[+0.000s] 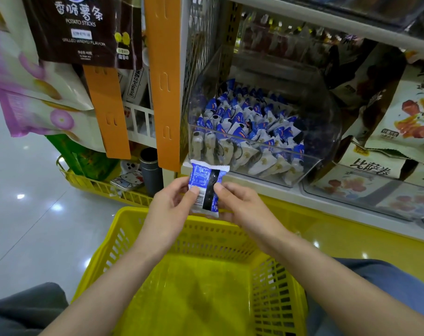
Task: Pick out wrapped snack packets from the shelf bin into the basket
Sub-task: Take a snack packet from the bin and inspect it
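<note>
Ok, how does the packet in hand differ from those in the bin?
The held packet stands upright, barcode side towards the camera; the bin packets lie tilted in a heap. The held packet is pinched by left hand and right hand outside the clear bin; the bin packets sit inside it. Both: blue-and-white wrappers.

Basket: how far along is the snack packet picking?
Done: nothing visible yet in the yellow basket. In hand: one blue packet, pinched by left hand and right hand above the basket's far rim. Left: drop it in, then pick more from the clear bin, which holds many packets.
</note>
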Available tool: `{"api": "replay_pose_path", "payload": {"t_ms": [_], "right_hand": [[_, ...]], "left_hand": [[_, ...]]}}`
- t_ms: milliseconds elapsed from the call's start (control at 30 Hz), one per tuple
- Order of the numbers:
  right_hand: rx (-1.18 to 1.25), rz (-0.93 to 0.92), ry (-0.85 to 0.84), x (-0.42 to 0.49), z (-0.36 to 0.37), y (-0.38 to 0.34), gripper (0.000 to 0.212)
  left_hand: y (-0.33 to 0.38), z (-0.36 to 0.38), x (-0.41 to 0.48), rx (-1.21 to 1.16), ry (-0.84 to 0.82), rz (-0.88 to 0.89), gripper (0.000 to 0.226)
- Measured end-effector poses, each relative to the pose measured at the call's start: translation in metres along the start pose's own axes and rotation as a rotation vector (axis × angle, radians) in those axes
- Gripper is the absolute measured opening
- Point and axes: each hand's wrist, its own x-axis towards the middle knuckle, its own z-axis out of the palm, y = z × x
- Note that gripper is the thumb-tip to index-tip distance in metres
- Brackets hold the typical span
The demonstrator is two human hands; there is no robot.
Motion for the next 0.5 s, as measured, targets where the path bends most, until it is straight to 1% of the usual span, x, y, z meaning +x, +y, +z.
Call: {"api": "replay_pose_path", "payload": {"t_ms": [67, 100, 200, 300, 367, 500], "right_hand": [[0.06, 0.009, 0.027, 0.0, 0.002, 0.001, 0.03], [0.082, 0.014, 0.046, 0.001, 0.003, 0.001, 0.03], [0.052, 0.013, 0.069, 0.0, 0.004, 0.003, 0.028], [0.026, -0.006, 0.06, 0.001, 0.006, 0.006, 0.025], [0.015, -0.035, 0.075, 0.003, 0.006, 0.007, 0.026], [-0.095, -0.115, 0.076, 0.005, 0.004, 0.015, 0.028]], "left_hand": [[-0.002, 0.0, -0.001, 0.116, 0.067, 0.06, 0.027], [-0.003, 0.001, -0.002, 0.162, 0.074, 0.089, 0.03], [-0.003, 0.003, -0.006, 0.259, 0.028, 0.137, 0.029], [-0.006, 0.002, -0.006, 0.233, 0.014, 0.138, 0.027], [-0.008, 0.002, -0.005, 0.22, -0.003, 0.138, 0.026], [-0.012, 0.001, -0.004, 0.284, -0.033, 0.114, 0.03]]}}
